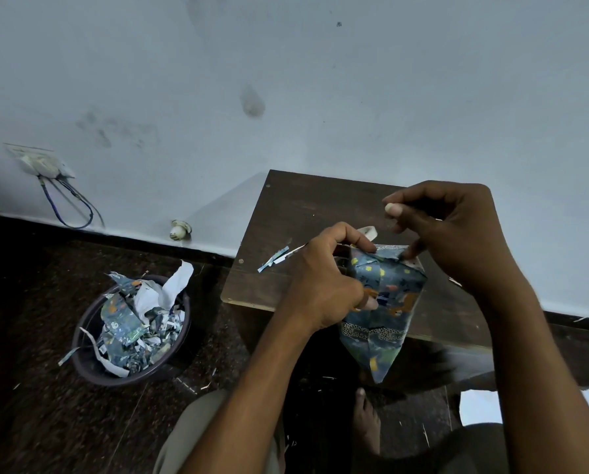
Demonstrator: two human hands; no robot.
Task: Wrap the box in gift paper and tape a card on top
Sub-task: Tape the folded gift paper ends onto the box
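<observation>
Both hands (324, 282) (453, 230) on wrapped box (385, 299)

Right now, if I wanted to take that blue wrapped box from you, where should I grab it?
Probably by the lower pointed end of the blue patterned paper-wrapped box, coming from below. The left hand grips its left side and the right hand pinches the folded paper at the top, so the bottom half, hanging past the dark wooden table edge, is the free part.

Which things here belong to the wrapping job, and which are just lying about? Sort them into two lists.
Job:
box, wrapped in gift paper, gripped by the left hand
right hand, fingers at the paper's top fold
tape roll, partly hidden behind the left hand
table

Lying about:
bin of paper scraps
paper strips on the table
wall socket
</observation>
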